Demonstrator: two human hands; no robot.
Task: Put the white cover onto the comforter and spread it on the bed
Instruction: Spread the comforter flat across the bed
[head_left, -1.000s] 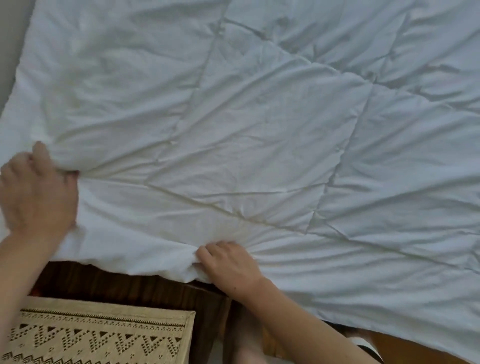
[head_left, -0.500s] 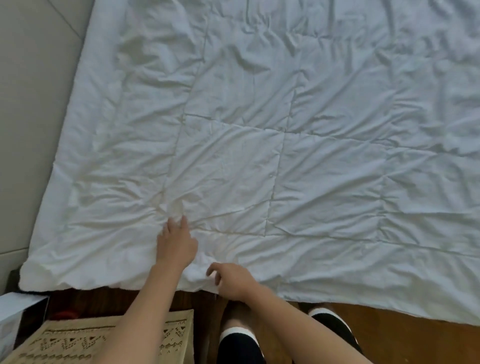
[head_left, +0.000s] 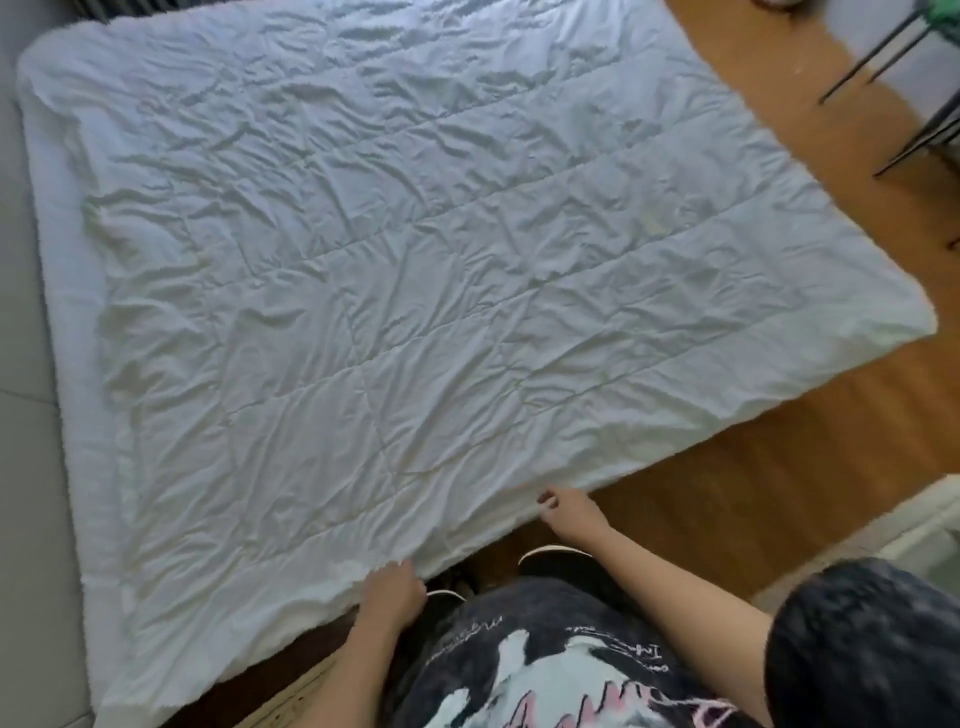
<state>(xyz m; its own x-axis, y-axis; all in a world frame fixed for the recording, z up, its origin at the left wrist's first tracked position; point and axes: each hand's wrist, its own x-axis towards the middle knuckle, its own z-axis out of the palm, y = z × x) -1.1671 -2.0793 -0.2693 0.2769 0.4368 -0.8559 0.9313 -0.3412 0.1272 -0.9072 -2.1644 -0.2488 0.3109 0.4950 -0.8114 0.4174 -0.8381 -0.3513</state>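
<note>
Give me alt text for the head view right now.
A wrinkled white quilted comforter lies spread flat over the bed, with the person's left hand and right hand at its near edge. Wooden floor shows to the right, and dark chair legs stand in the far right corner.

The comforter (head_left: 415, 291) covers the bed entirely, so nothing of the mattress or frame under it can be told. Its far edge is cut off by the picture's top. The left hand (head_left: 392, 590) has its fingertips hidden at the near hem, so its grip is unclear. Dark chair legs (head_left: 883, 67) at far right run out of frame. The whole view is slightly blurred
</note>
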